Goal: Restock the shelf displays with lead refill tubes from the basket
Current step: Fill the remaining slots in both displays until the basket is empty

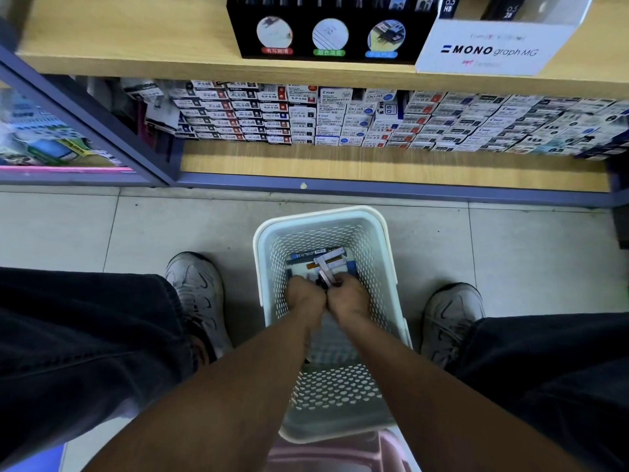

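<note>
A pale perforated basket [265, 253] stands on the floor between my feet. Both hands reach down inside it. My left hand [304, 298] and my right hand [348, 296] sit side by side with fingers curled round a small bunch of lead refill tubes [327, 267], flat pale and dark cases that stick out ahead of the fingers. More refill packs [308, 256] lie on the basket's bottom. On the upper shelf stand a black display box [326, 32] and a white MONO graph display box [490, 49].
The lower shelf [374, 165] holds several rows of stacked small refill boxes [306, 117], with bare wood in front of them. My two shoes [197, 294] flank the basket on the tiled floor. A pink stool [340, 454] is under the basket's near end.
</note>
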### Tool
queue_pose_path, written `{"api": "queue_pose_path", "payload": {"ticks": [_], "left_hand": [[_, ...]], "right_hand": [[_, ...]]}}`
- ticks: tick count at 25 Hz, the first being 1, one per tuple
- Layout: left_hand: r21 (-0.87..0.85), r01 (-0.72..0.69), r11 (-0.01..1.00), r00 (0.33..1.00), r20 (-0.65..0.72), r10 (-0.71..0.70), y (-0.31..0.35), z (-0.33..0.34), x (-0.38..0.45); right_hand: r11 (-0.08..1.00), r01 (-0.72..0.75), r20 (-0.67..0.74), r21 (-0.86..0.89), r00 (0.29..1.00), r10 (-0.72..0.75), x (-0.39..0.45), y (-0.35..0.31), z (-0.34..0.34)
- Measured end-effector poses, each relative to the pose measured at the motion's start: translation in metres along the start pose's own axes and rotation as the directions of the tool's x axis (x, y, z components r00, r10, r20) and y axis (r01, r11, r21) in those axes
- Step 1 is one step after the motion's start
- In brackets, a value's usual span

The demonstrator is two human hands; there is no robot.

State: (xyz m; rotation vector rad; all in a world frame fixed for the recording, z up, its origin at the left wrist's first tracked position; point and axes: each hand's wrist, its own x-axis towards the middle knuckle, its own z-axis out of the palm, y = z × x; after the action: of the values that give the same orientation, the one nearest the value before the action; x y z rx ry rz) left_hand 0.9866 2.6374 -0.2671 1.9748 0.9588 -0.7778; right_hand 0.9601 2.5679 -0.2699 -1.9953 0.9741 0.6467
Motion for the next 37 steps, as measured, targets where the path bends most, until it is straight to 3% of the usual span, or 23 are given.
{"api": "queue_pose_path", "payload": {"ticks": [4, 10, 15, 22, 26, 32, 35, 37], "left_hand": [[-0.211, 0.069, 0.975, 0.992, 0.120, -0.045, -0.003, 0.004, 0.002], [-0.372, 0.190, 0.909, 0.961, 0.262, -0.093, 0.002, 0.008, -0.007], [-0.428, 0.226, 0.875, 0.940, 0.330, -0.082, 0.012, -0.009, -0.021], [-0.366, -0.043, 0.930, 0.966, 0.223, 0.133, 0.032, -0.041, -0.061], [-0.354, -0.248, 0.902, 0.924, 0.194, 0.331, 0.042, -0.057, -0.086], [-0.333, -0.435, 0.836, 0.874, 0.069, 0.482, 0.079, -0.087, -0.127], [-0.220, -0.614, 0.758, 0.773, 0.026, 0.634, 0.112, -0.116, -0.153], [-0.286, -0.692, 0.662, 0.677, 0.059, 0.734, 0.140, -0.137, -0.173]], "right_hand": [[0.976, -0.085, 0.075, 0.200, 0.995, 0.071, 0.014, 0.000, 0.017], [0.947, -0.093, 0.167, 0.307, 0.985, 0.043, 0.012, 0.003, 0.014], [0.977, 0.019, 0.097, 0.213, 0.994, -0.040, -0.007, -0.012, -0.004], [0.972, 0.236, -0.016, 0.019, 0.972, -0.236, -0.056, -0.037, -0.038], [0.934, 0.356, -0.089, -0.014, 0.930, -0.356, -0.085, -0.055, -0.067], [0.880, 0.461, -0.167, -0.115, 0.864, -0.475, -0.127, -0.098, -0.124], [0.851, 0.524, -0.177, -0.036, 0.835, -0.522, -0.149, -0.133, -0.157], [0.802, 0.595, -0.192, 0.051, 0.794, -0.577, -0.161, -0.156, -0.183]]}}
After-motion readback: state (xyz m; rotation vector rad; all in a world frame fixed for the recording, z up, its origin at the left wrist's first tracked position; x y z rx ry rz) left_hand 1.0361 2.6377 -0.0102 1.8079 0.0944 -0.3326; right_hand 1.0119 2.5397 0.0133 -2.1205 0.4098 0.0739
